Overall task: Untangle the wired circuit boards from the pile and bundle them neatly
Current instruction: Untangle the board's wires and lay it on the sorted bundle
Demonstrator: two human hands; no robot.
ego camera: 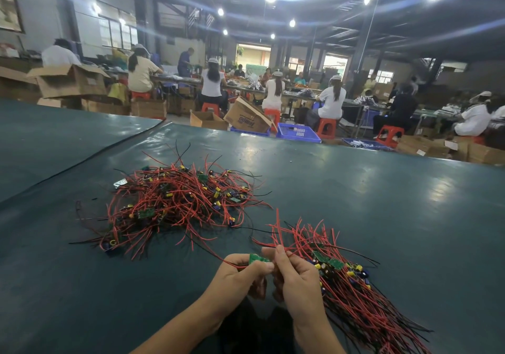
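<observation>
Behind the pile (175, 200) — blue crate (297, 132)

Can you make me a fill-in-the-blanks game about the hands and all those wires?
1. The left hand holds a small ____ circuit board.
2. The tangled pile lies to the ____ of the neat bundle.
3. The right hand pinches wires, mostly ____, a few black.
Missing words: green; left; red.
</observation>
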